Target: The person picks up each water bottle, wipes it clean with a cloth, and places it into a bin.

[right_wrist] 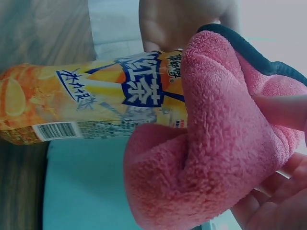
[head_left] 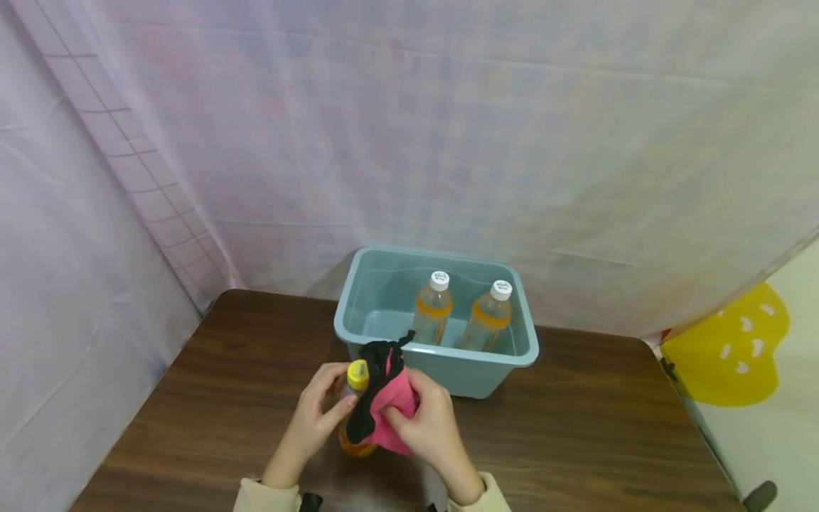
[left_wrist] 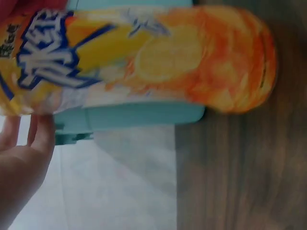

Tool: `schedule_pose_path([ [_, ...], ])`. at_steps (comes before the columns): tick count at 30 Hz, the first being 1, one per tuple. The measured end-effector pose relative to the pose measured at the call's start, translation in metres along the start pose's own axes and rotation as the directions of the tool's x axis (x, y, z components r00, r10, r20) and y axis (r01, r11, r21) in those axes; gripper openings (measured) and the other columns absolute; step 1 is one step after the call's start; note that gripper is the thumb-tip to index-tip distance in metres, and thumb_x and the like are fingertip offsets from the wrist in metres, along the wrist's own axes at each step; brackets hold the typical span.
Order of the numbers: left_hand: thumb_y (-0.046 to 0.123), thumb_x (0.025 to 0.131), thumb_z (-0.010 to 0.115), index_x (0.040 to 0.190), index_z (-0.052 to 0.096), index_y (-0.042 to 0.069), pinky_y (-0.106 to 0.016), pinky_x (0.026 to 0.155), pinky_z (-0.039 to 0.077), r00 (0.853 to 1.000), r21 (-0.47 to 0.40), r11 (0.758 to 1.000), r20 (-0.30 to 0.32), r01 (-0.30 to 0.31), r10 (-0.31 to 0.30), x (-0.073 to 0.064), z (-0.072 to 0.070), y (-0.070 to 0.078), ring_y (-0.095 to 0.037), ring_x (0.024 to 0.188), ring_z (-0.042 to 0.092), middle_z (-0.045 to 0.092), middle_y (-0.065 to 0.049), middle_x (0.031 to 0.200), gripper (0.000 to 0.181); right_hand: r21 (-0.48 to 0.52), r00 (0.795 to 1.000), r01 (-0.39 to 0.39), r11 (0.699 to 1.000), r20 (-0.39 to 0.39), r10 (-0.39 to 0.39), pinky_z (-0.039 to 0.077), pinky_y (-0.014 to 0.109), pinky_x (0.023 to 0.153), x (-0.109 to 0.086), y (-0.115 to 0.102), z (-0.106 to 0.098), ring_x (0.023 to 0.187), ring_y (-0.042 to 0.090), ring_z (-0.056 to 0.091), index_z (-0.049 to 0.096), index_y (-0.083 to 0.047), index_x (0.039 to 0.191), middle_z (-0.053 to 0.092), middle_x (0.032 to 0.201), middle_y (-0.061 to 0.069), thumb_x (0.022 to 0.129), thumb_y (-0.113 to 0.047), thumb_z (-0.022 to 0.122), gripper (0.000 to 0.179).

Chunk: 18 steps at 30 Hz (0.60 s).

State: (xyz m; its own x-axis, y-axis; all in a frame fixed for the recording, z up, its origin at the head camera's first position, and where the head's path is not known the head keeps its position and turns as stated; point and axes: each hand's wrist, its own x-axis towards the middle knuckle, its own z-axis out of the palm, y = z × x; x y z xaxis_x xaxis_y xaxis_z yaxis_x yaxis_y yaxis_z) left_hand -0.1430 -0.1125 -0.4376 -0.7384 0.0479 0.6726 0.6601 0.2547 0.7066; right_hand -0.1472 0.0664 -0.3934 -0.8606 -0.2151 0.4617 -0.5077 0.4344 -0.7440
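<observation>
A bottle of iced tea [left_wrist: 158, 60] with a yellow cap and an orange-yellow label is upright in my left hand [head_left: 316, 409], which grips its upper part. My right hand [head_left: 430, 419] holds a bunched pink cloth [right_wrist: 216, 139] with a black edge, the thumb pressed into its folds. In the head view the cloth overlaps the right side of the bottle. The right wrist view has the cloth right at the bottle's upper label, hiding the neck and cap.
Just beyond my hands a light blue plastic bin [head_left: 438, 359] stands on the dark wooden table [head_left: 576, 419]. Inside it are two white-capped bottles, one on the left [head_left: 433, 309] and one on the right [head_left: 489, 316]. A pale curtain [head_left: 448, 142] hangs behind the table.
</observation>
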Motion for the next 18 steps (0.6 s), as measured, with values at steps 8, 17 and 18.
schedule_pose_path([
  [8,-0.007,0.078,0.062,0.113,0.055,-0.005,-0.025,0.071,0.050,0.994,0.008,0.998,0.087,0.063,-0.064,0.0030,-0.0092,0.0029,-0.006,0.088,0.050,0.057,-0.015,0.102,0.036,-0.084,1.000,0.028,0.996,0.015,-0.027,0.043,0.020,0.053,0.0053,0.0003,0.0035,0.061,0.006,0.052,0.063,-0.010,0.082,0.062,0.071,-0.004,0.060,-0.005,0.074,0.025],
  [17,-0.009,0.077,0.062,0.112,0.056,-0.004,-0.021,0.070,0.049,0.994,0.027,0.996,0.059,0.085,-0.087,0.0032,-0.0066,0.0084,-0.002,0.092,0.052,0.058,-0.016,0.103,0.035,-0.040,0.998,-0.030,0.999,0.050,0.032,0.046,0.021,0.056,0.0011,0.0011,0.0057,0.065,0.007,0.056,0.064,-0.007,0.086,0.065,0.076,0.000,0.061,-0.002,0.074,0.028],
  [18,-0.008,0.077,0.063,0.111,0.056,-0.003,-0.021,0.070,0.050,0.995,0.044,0.996,0.051,0.082,-0.085,0.0027,-0.0059,0.0088,-0.002,0.092,0.052,0.059,-0.016,0.103,0.036,-0.023,0.999,-0.031,0.999,0.044,0.032,0.046,0.021,0.056,0.0000,0.0021,0.0064,0.066,0.007,0.056,0.064,-0.007,0.087,0.065,0.077,0.000,0.060,-0.001,0.074,0.029],
])
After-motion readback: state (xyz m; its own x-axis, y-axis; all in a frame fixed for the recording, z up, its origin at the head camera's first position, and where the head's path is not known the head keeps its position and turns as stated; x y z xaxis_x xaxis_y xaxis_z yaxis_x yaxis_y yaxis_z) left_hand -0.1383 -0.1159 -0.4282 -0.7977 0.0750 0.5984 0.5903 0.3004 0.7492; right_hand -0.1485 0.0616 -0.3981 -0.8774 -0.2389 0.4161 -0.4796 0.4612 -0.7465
